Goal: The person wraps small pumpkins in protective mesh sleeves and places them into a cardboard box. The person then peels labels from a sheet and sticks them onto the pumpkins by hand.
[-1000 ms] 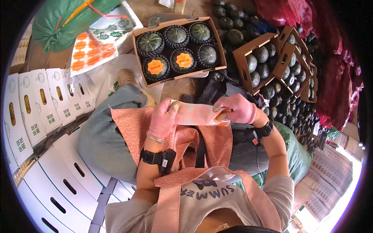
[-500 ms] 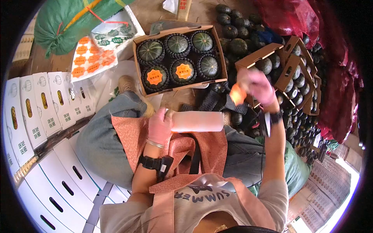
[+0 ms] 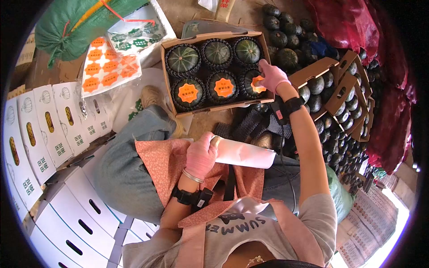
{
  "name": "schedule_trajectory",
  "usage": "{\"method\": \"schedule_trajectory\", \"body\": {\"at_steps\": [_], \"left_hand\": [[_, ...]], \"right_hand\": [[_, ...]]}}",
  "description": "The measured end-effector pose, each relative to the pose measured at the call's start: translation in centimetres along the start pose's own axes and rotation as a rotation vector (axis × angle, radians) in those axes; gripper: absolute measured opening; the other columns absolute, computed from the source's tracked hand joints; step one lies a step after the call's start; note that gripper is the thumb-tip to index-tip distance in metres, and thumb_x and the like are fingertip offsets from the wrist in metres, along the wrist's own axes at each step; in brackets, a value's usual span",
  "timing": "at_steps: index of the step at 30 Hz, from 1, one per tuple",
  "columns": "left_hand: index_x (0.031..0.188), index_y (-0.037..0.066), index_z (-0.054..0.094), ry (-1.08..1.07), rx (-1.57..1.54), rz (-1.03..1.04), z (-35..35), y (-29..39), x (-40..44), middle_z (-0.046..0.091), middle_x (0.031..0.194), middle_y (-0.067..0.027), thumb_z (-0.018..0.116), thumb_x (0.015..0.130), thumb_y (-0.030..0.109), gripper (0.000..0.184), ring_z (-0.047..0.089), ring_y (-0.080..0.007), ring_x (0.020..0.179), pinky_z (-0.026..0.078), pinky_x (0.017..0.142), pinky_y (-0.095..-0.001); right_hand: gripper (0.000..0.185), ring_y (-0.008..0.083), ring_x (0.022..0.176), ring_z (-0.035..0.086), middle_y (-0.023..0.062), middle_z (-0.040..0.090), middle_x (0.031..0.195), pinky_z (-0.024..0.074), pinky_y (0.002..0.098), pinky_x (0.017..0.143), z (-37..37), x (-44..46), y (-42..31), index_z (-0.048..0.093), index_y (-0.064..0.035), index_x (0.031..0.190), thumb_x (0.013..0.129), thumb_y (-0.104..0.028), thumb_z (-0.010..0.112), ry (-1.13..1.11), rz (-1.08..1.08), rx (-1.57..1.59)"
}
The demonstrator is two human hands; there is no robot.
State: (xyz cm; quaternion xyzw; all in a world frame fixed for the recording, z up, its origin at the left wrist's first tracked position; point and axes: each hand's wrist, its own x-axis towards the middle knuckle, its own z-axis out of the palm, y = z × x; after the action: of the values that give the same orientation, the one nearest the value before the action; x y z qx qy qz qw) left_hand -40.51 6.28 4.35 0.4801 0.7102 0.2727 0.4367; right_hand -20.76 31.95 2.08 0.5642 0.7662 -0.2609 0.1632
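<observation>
My left hand (image 3: 202, 156), in a pink glove, is closed around one end of a curled white sheet of sticker paper (image 3: 248, 154) above my lap. My right hand (image 3: 273, 79), gloved too, reaches over the right wall of an open cardboard box (image 3: 214, 110). Its fingers hold an orange sticker (image 3: 258, 85) against the front right pumpkin. Inside the box, dark green pumpkins sit in black foam nets in two rows. The front left pumpkin (image 3: 187, 106) and the front middle pumpkin (image 3: 223, 101) carry orange stickers on top; the back-row ones are bare.
Loose pumpkins (image 3: 278, 39) and open cartons of pumpkins (image 3: 316, 89) lie to the right, beside red mesh sacks (image 3: 344, 27). Black foam nets (image 3: 254, 127) lie before the box. Orange sticker sheets (image 3: 109, 67) and a green sack (image 3: 76, 38) are at back left, white cartons (image 3: 35, 147) at left.
My right hand has moved forward and left, bringing the orange sticker onto the front right pumpkin. My left hand has shifted slightly right and down, and the sheet now tilts. The whole view has shifted slightly.
</observation>
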Motion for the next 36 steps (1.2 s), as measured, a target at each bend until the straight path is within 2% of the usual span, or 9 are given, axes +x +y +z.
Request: {"method": "schedule_trajectory", "body": {"at_steps": [6,10,11,12,16,18,23,31,36], "left_hand": [[0.081,0.002,0.053,0.008,-0.076,0.023,-0.2,0.1,0.0,0.051,0.058,-0.0133,0.055,0.088,0.017,0.017,0.052,-0.0228,0.05,0.042,0.05,-0.0337],[0.078,0.003,0.053,0.017,-0.277,-0.035,-0.7,-0.5,0.0,0.044,0.054,-0.002,0.053,0.09,0.016,0.017,0.043,-0.0094,0.047,0.036,0.043,-0.0273],[0.077,0.002,0.054,0.01,-0.374,-0.113,-1.1,-0.9,0.0,0.049,0.057,-0.0074,0.053,0.089,0.015,0.018,0.045,-0.014,0.049,0.039,0.048,-0.031],[0.077,0.003,0.055,0.016,-0.438,-0.145,-1.6,-0.5,-0.2,0.046,0.057,-0.0025,0.052,0.09,0.016,0.019,0.041,-0.0103,0.049,0.036,0.046,-0.0276],[0.079,0.003,0.057,0.087,-0.469,-0.137,-2.0,0.6,-0.7,0.042,0.059,0.0067,0.051,0.092,0.017,0.021,0.035,-0.0028,0.05,0.03,0.043,-0.021],[0.079,0.001,0.058,0.101,-0.459,-0.108,-1.2,-1.0,-0.8,0.044,0.058,0.0048,0.052,0.092,0.02,0.023,0.036,-0.0039,0.051,0.032,0.044,-0.0228],[0.081,0.002,0.058,0.017,-0.52,-0.071,0.2,-0.8,-1.9,0.048,0.065,0.0049,0.053,0.092,0.021,0.022,0.04,-0.0039,0.056,0.035,0.046,-0.0216],[0.112,0.0,0.051,-0.265,-0.619,0.342,-0.1,3.9,-5.7,0.057,0.107,-0.0089,0.071,0.073,0.001,0.044,0.057,-0.0178,0.098,0.045,0.088,-0.0283],[0.103,0.0,0.056,-0.297,-0.086,0.286,0.2,1.0,-4.9,0.063,0.091,-0.0054,0.07,0.075,0.001,0.031,0.059,-0.0122,0.083,0.049,0.07,-0.0243]], "right_hand": [[0.041,0.035,0.08,0.06,0.0157,0.062,0.082,0.0488,0.0396,0.071,3.8,-0.2,0.9,0.047,-0.0073,0.097,0.068,-0.02,0.074,0.029,-0.182,0.226],[0.029,0.0177,0.073,0.057,0.0095,0.06,0.08,0.0473,0.0292,0.066,4.7,-3.2,1.0,0.048,-0.0054,0.102,0.082,-0.018,0.065,0.565,-0.188,0.69],[0.026,0.0127,0.075,0.054,0.007,0.06,0.083,0.0455,0.0247,0.068,4.5,-5.0,1.8,0.045,-0.0029,0.108,0.091,-0.02,0.054,0.347,-0.168,1.024],[0.05,0.0174,0.085,0.058,0.0089,0.059,0.092,0.0469,0.0286,0.076,3.9,-7.4,2.3,0.031,-0.0048,0.13,0.093,-0.035,0.048,0.206,-0.334,1.073],[0.111,0.0265,0.107,0.054,0.0168,0.055,0.114,0.0406,0.036,0.092,2.7,-19.2,0.8,-0.002,-0.008,0.144,0.071,-0.061,0.063,-0.264,-0.559,1.399],[0.098,0.0218,0.102,0.058,0.0117,0.06,0.107,0.0432,0.0349,0.089,3.3,-23.7,0.6,0.013,-0.0077,0.142,0.072,-0.036,0.076,-0.031,-0.582,0.98],[0.05,0.0369,0.086,0.057,0.0147,0.059,0.094,0.0482,0.0396,0.077,7.1,-29.0,-2.4,0.056,-0.0098,0.111,0.062,0.002,0.058,0.376,-0.375,0.563],[0.016,0.033,0.082,0.058,0.0137,0.058,0.086,0.048,0.0354,0.072,9.8,-30.7,-0.9,0.062,-0.0043,0.086,0.069,-0.003,0.063,0.529,0.011,0.591],[0.019,0.0256,0.076,0.054,0.0098,0.056,0.082,0.0453,0.0305,0.069,10.6,-30.4,1.4,0.062,-0.0019,0.089,0.071,0.0,0.065,0.464,-0.133,0.623]]}}
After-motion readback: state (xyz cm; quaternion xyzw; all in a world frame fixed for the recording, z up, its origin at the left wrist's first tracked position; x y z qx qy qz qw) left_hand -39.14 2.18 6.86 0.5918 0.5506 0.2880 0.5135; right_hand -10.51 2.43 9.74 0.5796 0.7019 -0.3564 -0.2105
